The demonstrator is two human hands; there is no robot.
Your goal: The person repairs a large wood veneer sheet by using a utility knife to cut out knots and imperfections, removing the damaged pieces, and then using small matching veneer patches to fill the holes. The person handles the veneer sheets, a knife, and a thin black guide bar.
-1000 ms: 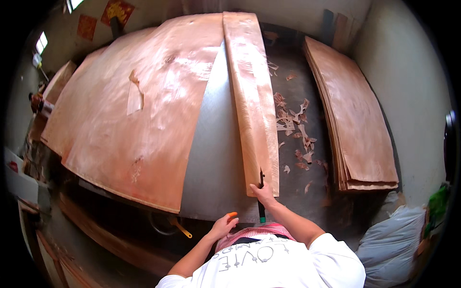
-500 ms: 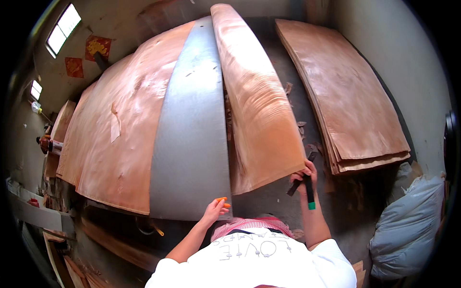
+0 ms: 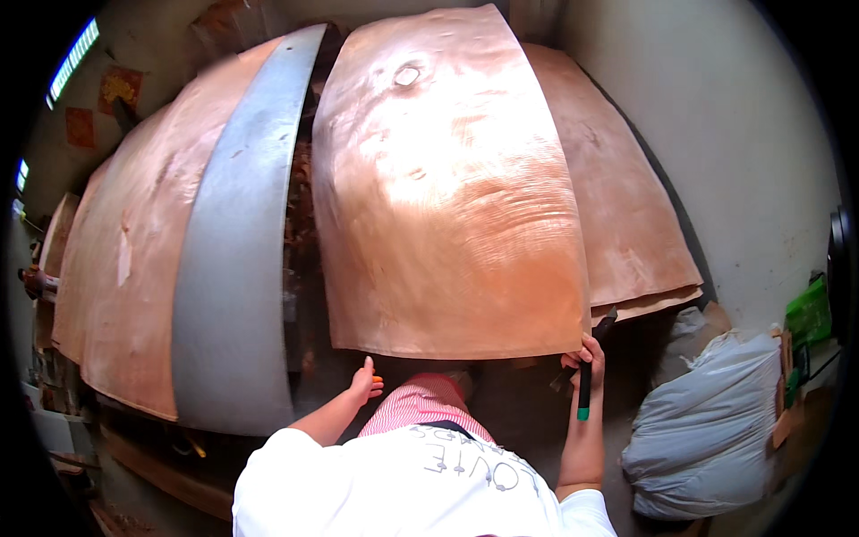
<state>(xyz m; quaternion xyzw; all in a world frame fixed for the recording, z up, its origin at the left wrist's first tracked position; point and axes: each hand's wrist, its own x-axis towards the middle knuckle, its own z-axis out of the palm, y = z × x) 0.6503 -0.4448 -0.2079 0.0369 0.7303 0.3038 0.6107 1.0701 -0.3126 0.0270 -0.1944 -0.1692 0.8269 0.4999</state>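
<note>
A large reddish-brown sheet of wood veneer (image 3: 447,224) hangs in front of me, bowed, with a pale knot hole near its far end. My right hand (image 3: 586,358) is closed on its near right corner. That same hand also carries a dark long-handled tool (image 3: 584,394) with a green end; its kind is unclear. My left hand (image 3: 365,383) is just below the sheet's near edge, fingers stretched out, with something orange at the fingers. I cannot tell whether it touches the sheet.
To the left lies a grey tabletop strip (image 3: 237,242), beside a wide veneer stack (image 3: 134,251). Another veneer stack (image 3: 631,224) is at the right, partly covered by the held sheet. A stuffed whitish sack (image 3: 702,425) stands near the right wall (image 3: 716,134).
The veneer sheet has swung right, off the grey tabletop's edge, and spread wider, now overlapping the right stack. My right hand moved with its corner. My left hand moved off the tabletop toward the sheet.
</note>
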